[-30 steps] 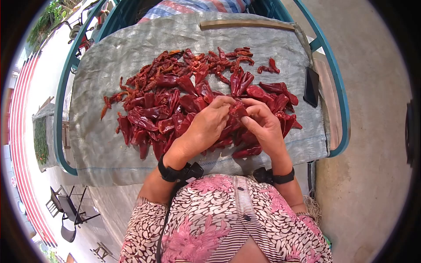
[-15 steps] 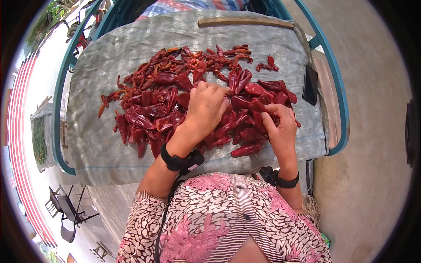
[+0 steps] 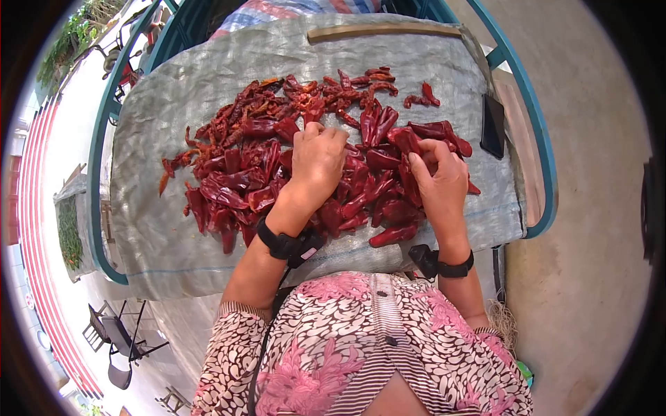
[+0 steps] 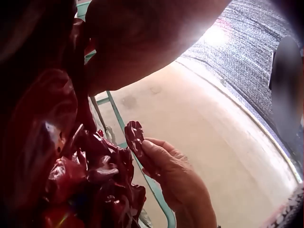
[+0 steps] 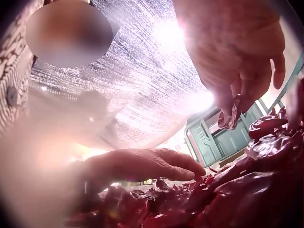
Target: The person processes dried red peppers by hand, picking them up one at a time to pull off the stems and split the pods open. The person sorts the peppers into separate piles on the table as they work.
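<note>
Between right thumb and fingers, a wrinkled dried red chili pepper (image 4: 135, 137) is pinched; the right hand (image 3: 442, 177) is over the right part of the pile. The right wrist view shows the crumpled pepper (image 5: 231, 115) hanging below those fingertips. My left hand (image 3: 319, 161) reaches down onto the middle of the chili pile (image 3: 239, 179), its fingers bent. Seen from the right wrist, the left hand (image 5: 142, 164) lies low with fingertips right at the peppers. I cannot tell whether it pinches one.
A grey woven sheet (image 3: 187, 258) lies under the peppers, framed by teal rails (image 3: 540, 149). Thin shrivelled chilies (image 3: 260, 99) lie along the back. A black phone (image 3: 492, 126) rests at the right, and a wooden strip (image 3: 385, 30) lies along the far edge.
Both hands were together at one pepper; they have since parted. The left moved left and away from me onto the pile; the right moved right and now pinches a pepper there.
</note>
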{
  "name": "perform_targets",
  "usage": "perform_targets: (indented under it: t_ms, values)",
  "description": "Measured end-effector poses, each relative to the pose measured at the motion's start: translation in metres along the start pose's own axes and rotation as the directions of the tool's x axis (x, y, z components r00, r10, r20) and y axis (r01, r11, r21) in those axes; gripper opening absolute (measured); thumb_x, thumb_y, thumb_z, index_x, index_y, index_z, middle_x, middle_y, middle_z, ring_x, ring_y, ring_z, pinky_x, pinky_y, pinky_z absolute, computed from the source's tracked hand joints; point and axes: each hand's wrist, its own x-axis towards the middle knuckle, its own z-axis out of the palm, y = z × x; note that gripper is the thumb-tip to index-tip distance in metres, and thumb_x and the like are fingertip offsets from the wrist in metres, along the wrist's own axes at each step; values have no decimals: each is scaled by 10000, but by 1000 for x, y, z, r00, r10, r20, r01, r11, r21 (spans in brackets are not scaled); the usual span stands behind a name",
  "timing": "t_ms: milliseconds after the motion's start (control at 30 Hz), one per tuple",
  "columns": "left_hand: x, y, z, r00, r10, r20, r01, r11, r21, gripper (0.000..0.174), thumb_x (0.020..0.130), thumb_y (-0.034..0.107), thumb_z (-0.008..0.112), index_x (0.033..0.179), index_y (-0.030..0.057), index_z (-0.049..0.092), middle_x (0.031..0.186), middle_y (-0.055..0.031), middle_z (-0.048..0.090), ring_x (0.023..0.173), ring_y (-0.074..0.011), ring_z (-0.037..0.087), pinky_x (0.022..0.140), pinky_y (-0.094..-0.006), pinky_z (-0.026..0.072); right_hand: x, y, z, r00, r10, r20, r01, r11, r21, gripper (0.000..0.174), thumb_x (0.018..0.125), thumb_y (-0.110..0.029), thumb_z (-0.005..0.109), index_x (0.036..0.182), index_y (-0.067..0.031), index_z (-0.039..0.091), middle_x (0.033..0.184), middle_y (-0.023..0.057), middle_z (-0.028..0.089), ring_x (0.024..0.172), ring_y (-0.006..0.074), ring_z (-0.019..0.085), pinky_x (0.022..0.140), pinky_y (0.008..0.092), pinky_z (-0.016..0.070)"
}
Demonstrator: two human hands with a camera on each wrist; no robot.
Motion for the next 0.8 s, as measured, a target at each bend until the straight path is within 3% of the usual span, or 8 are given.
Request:
perform_targets:
  t_ms: [67, 267, 467, 500, 600, 633, 700, 800]
  values:
    - [-3, -5, 21, 992, 97, -82, -93, 995, 46, 270, 813, 74, 730, 1082, 91, 715, 990, -68, 683, 1025, -297, 585, 926, -457, 429, 2, 2, 4, 1000, 24, 7, -24, 998, -50, 284, 870, -173, 753, 1135, -105, 677, 974, 50, 688, 937, 251, 619, 925, 425, 426]
    - [4, -8, 19, 983, 52, 176, -94, 967, 238, 204, 786, 75, 712, 986, 112, 718, 964, -46, 656, 1025, -278, 576, 1014, -477, 375, -5, -1, 6, 986, -156, -61, 154, 987, -35, 336, 865, -131, 742, 1192, -105, 667, 1146, 76, 680, 1082, 280, 603, 976, 440, 418]
    - [9, 12, -15, 985, 155, -78, -145, 982, 121, 134, 839, 88, 687, 949, 159, 714, 984, -31, 669, 1096, -265, 579, 1031, -526, 359, -9, -13, 0, 945, -322, -49, 323, 946, 13, 350, 850, -141, 770, 1184, -119, 669, 1128, 62, 692, 1075, 273, 606, 975, 439, 414]
    - [9, 21, -29, 988, 149, -26, -145, 981, 131, 102, 856, 112, 706, 950, 150, 710, 959, -32, 686, 1071, -241, 609, 1021, -486, 386, -8, -20, -3, 932, -362, -12, 362, 932, 7, 341, 844, -147, 778, 1169, -121, 676, 1118, 58, 694, 1071, 267, 607, 975, 438, 414]
    - [0, 32, -45, 987, 129, 98, -111, 979, -170, 106, 864, 124, 731, 967, 142, 713, 897, -43, 687, 958, -225, 645, 1008, -419, 413, -8, -20, 6, 896, -441, 56, 439, 897, 45, 341, 833, -184, 798, 1149, -113, 693, 1081, 63, 698, 1019, 253, 614, 982, 443, 412]
    - [-1, 34, -52, 991, 121, 63, -100, 960, -262, 151, 864, 116, 755, 1011, 114, 719, 911, -65, 707, 897, -241, 666, 946, -360, 457, -10, -11, 11, 893, -443, 76, 440, 896, 51, 348, 835, -192, 797, 1156, -108, 692, 1082, 68, 697, 1010, 255, 616, 983, 445, 411]
    - [-3, 28, -53, 1000, -2, -28, -8, 935, -354, 170, 870, 102, 758, 1035, 93, 720, 949, -72, 720, 911, -257, 668, 902, -359, 478, -10, -10, 12, 897, -437, 69, 434, 899, 65, 330, 862, -180, 779, 1166, -94, 686, 1040, 66, 707, 952, 256, 630, 991, 451, 410]
    - [-3, 23, -58, 993, -119, -26, 95, 888, -450, 186, 888, 89, 762, 1069, 68, 727, 1028, -82, 730, 935, -254, 672, 827, -359, 511, -9, -30, 11, 959, -283, 1, 274, 929, 248, 252, 874, -166, 772, 1105, -92, 701, 972, 43, 715, 899, 246, 640, 1001, 454, 411]
